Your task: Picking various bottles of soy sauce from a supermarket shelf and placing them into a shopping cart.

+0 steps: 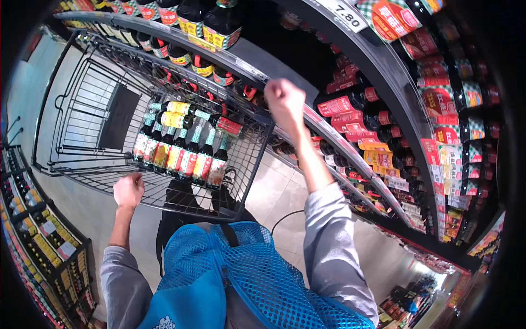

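Observation:
My left hand (pixel 128 190) is curled into a loose fist beside the near side of a wire shopping cart (pixel 246 193), with nothing visible in it. My right hand (pixel 284 100), slightly blurred, is raised with curled fingers in front of a shelf edge, near the cart's right corner. Nothing shows in its grasp. Several dark glass sauce bottles (pixel 176 158) lie side by side in the cart, their necks wrapped in green check. Across the tops of these rest bottles with yellow labels (pixel 176 119) and one with a red label (pixel 229 126).
Shelves of dark sauce bottles (pixel 339 105) rise on the right, with price strips along the shelf edge (pixel 394 45). More dark bottles (pixel 222 24) stand at the upper middle. Another stocked rack (pixel 45 230) is at the left. A blue mesh vest (pixel 254 263) covers my torso.

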The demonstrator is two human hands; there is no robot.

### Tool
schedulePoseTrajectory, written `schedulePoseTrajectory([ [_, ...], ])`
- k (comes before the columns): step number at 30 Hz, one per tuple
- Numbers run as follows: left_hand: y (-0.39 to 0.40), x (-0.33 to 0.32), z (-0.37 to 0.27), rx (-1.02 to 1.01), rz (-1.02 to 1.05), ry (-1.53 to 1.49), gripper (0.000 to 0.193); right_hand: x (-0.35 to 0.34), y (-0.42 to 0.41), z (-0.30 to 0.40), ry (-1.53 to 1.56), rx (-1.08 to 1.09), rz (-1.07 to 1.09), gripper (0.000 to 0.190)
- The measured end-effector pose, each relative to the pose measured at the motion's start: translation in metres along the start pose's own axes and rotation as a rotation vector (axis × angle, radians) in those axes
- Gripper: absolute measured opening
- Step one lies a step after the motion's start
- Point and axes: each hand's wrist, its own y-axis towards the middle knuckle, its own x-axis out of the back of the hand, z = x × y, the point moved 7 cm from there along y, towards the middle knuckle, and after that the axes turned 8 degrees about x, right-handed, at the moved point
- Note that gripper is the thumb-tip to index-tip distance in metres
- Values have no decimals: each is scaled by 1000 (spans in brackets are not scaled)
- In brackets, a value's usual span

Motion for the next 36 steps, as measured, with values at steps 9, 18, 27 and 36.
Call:
schedulePoseTrajectory([
  [9,-5,10,1,40,-63,-50,13,-6,204,-147,-57,-110,-58,52],
  [18,-2,4,2,57,-91,-99,16,-70,297,-205,152,-148,-78,64],
  [27,-15,21,17,117,-153,-46,17,-39,156,-141,395,-237,-99,78],
  [36,-15,12,16,113,-97,-91,13,-7,144,-41,-340,73,-418,73],
])
